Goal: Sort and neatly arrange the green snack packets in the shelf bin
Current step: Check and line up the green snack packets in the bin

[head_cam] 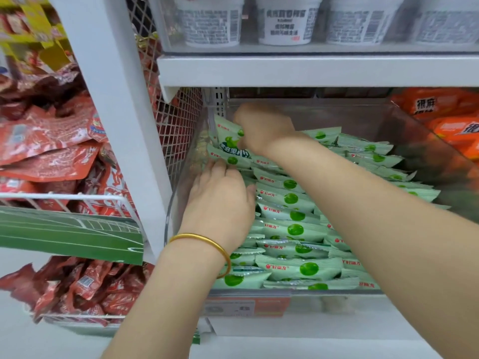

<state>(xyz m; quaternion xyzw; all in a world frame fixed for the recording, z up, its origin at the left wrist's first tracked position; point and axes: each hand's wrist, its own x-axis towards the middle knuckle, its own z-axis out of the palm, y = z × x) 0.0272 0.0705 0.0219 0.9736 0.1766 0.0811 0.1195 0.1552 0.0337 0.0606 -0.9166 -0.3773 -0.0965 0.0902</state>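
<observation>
A clear plastic shelf bin (186,172) is filled with overlapping rows of glossy, pillow-shaped pale green snack packets (293,229), each marked with a round green dot. One upright packet (228,137) at the back left corner is gripped by the right hand (261,128), while the left hand (220,200) is laid flat, fingers straight, on packets just in front of it.
</observation>
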